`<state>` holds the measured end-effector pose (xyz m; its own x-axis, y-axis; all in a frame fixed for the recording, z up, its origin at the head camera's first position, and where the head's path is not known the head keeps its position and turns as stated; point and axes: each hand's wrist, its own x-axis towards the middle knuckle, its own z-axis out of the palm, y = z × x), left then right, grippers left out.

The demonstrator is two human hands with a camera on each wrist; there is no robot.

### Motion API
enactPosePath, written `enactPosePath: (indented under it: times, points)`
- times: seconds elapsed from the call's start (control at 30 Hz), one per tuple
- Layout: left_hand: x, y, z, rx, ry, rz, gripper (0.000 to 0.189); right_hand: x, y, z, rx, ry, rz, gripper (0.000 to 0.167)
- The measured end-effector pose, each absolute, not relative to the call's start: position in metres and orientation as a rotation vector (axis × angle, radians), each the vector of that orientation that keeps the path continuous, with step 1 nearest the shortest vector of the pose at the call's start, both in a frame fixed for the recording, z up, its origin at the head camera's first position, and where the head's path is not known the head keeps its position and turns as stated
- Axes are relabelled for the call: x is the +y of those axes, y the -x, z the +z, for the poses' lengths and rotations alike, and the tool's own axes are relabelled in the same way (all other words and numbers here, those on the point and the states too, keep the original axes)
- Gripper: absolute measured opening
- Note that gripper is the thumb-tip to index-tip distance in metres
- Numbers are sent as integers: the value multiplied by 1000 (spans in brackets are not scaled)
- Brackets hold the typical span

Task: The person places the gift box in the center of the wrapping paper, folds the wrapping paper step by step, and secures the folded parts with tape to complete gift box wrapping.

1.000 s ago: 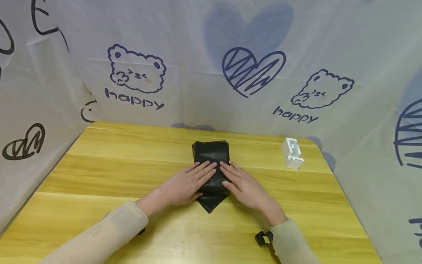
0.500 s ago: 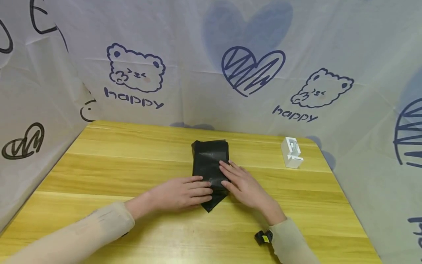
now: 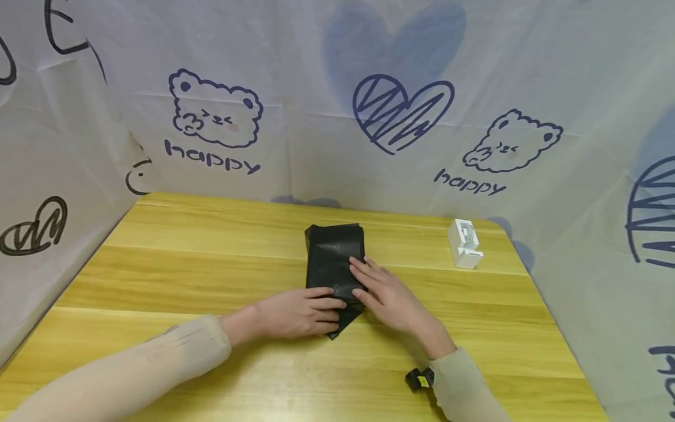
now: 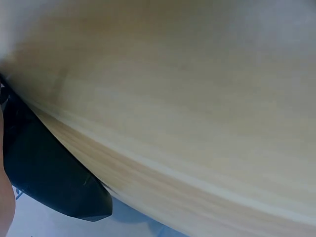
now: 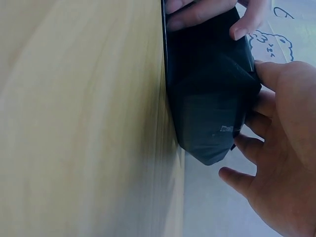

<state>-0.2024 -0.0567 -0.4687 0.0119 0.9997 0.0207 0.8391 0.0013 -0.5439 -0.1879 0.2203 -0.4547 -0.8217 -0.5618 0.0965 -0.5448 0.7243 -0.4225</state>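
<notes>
A bundle wrapped in black plastic (image 3: 329,252) lies lengthwise on the wooden table, a pointed flap at its near end. My left hand (image 3: 297,313) rests on that near end, its fingers laid across the base of the flap. On the right edge sits my right hand (image 3: 392,302), fingers extended over the top and side. Seen from the right wrist, the bundle (image 5: 212,98) has a tapered end, with right fingers along its side and left fingers (image 5: 202,12) on it above. The left wrist view catches the black plastic (image 4: 49,163) at its lower left.
A small white block-shaped object (image 3: 465,245) with a recess stands toward the back right of the wooden table (image 3: 200,246). A black wrist camera (image 3: 420,381) hangs by the right sleeve. Pale cloth (image 3: 316,146) with printed bears and hearts encloses the back and sides.
My left hand has slid from the middle of the bundle toward its near end, then slightly right over the flap. My right hand has stayed on the right edge.
</notes>
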Motion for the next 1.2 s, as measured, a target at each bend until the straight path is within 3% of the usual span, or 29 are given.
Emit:
enactPosePath:
  times: [0.23,0.87,1.2]
  points:
    - [-48,204,-464,-1810,1908,557,27,220,187,-455,2884,914,-701,56]
    - [-42,192,-467,-1909,1857,425,27,219,186,-456,2873,924,-720,57]
    - [-46,206,-474,-1946,1666,-85,12,219,186,-454,2870,911,-724,57]
